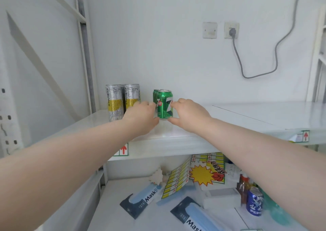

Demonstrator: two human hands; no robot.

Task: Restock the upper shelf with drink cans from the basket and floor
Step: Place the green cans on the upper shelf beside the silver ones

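Observation:
A green 7up can (165,105) stands upright on the white upper shelf (229,118), at the front of a row of like green cans behind it. My left hand (141,116) holds its left side and my right hand (187,114) holds its right side, thumbs low near the base. Two tall silver and yellow cans (122,101) stand to the left, close to my left hand. A blue Pepsi can (254,201) stands on the lower shelf at the right.
The lower shelf holds mask packets (139,202), yellow label sheets (199,170), white boxes (220,198) and a small bottle (244,186). A grey cable (261,59) hangs from a wall socket. Shelf uprights (86,54) stand at the left and far right.

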